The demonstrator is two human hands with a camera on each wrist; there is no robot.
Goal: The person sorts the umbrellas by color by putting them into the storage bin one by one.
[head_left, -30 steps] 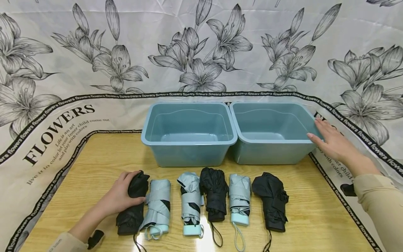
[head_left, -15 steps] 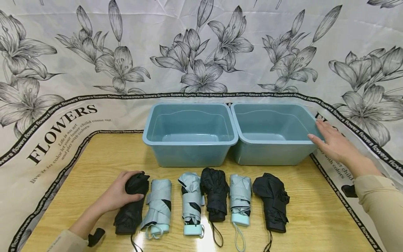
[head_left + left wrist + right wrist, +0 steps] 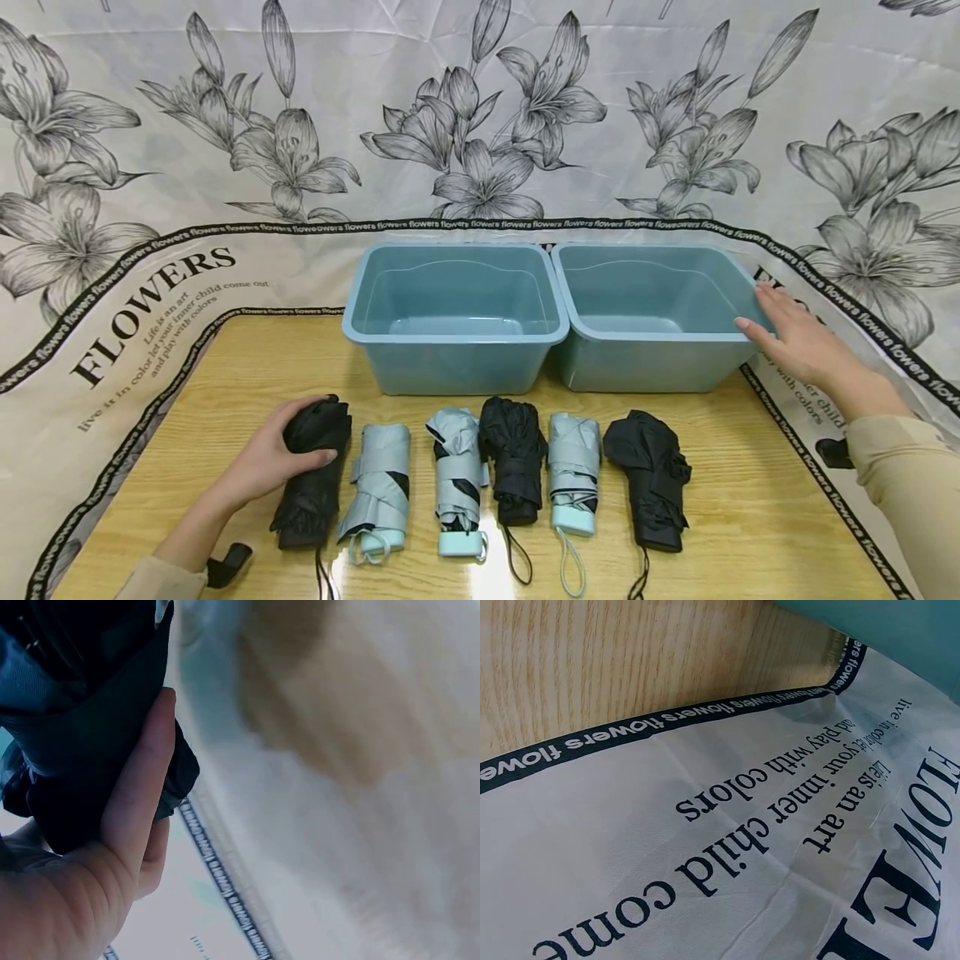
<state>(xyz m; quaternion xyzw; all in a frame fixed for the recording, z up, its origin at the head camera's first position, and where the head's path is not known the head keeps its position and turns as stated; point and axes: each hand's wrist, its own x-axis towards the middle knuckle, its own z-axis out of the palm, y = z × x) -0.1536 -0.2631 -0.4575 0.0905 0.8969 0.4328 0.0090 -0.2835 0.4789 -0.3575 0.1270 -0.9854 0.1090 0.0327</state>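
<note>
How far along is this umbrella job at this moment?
Done: little, apparently; no umbrella shows in the left bin or the right bin. In hand: the left hand grips the leftmost black umbrella, and the right hand is at the right bin's edge. Left: three grey umbrellas and two black ones lie on the table, probably awaiting the bins.

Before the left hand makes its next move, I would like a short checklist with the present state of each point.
1. Left hand grips the leftmost black umbrella: ok.
2. Left bin and right bin are open at the top: ok.
3. Bins differ in colour: not ok, both are blue.
4. Right hand is away from the bins: not ok, it is at the right bin's right end.
5. Held umbrella is off the table: cannot tell.
</note>
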